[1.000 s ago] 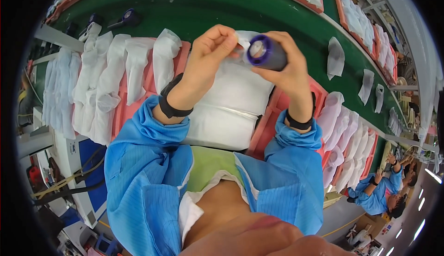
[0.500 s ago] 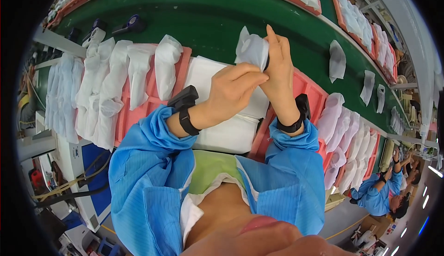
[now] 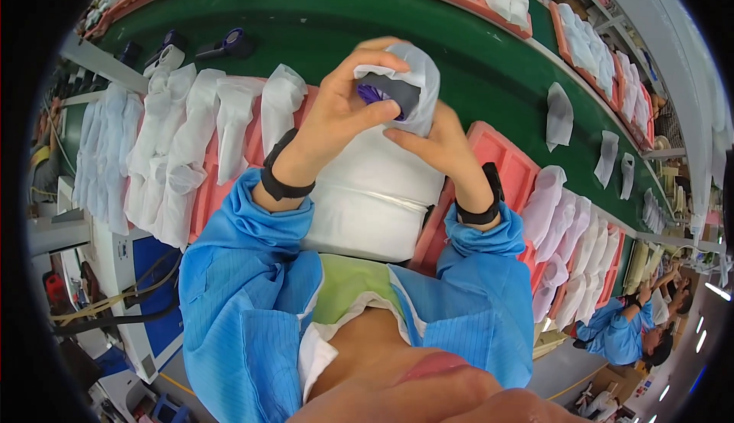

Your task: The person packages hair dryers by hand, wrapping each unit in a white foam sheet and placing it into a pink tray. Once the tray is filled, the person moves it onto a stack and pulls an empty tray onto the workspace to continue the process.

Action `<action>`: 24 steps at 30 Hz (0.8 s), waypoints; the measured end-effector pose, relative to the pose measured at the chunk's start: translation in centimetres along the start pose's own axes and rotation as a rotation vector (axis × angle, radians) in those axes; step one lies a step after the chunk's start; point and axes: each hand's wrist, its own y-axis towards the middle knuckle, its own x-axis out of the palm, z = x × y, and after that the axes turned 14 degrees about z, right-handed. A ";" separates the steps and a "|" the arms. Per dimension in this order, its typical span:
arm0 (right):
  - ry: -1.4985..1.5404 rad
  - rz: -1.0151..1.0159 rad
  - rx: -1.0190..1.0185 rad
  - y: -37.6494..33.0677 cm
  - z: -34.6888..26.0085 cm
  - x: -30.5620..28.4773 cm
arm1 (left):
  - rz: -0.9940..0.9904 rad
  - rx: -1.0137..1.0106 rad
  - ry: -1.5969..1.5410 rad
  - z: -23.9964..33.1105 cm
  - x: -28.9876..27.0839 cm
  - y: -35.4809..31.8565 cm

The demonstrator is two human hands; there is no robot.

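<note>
Between my hands is a round-headed purple and grey device point(image 3: 390, 93), partly inside a white translucent bag point(image 3: 424, 75). The bag's open edge faces me, and ribbed purple shows within; the device's exact kind is unclear. My left hand point(image 3: 344, 110) wraps round its left side, thumb on the lower rim and fingers over the top. My right hand point(image 3: 436, 144) grips the lower right side, its thumb beneath; its other fingers are hidden behind the bag. Under my hands lies a stack of white bags point(image 3: 371, 201).
Pink trays point(image 3: 218, 197) of white-bagged items flank the stack at left, and another pink tray point(image 3: 501, 167) is at right. Unbagged purple devices point(image 3: 235, 42) lie on the green belt point(image 3: 306, 22). Farther right are loose bagged items point(image 3: 560, 116) and a co-worker point(image 3: 623, 331).
The bagged device has turned so its purple inside faces me. My left hand has risen from the bag's lower edge to wrap round it; my right hand has shifted lower on it.
</note>
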 end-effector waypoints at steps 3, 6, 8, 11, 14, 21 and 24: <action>-0.071 -0.043 0.073 0.4 0.4 0.0 | 0.093 0.125 0.075 0.0 -0.6 -0.1; -0.324 0.149 -0.001 0.7 0.2 -0.3 | 0.293 0.208 0.354 -0.4 -0.8 -0.5; -0.496 0.158 -0.040 -0.1 -0.8 0.4 | 0.251 0.363 0.481 -0.8 0.6 -1.4; -0.490 0.173 -0.035 -0.2 -0.6 0.6 | 0.227 0.500 0.619 -0.5 0.5 -1.2; -0.290 0.172 0.005 0.0 -0.6 0.6 | 0.239 0.622 0.791 0.0 -0.8 -0.6; 0.033 -0.050 0.580 2.6 3.1 -4.7 | 0.391 0.167 0.574 -1.3 -4.3 1.5; -0.733 0.391 0.277 3.4 11.3 -8.1 | 0.422 0.114 0.666 -0.1 -6.1 2.6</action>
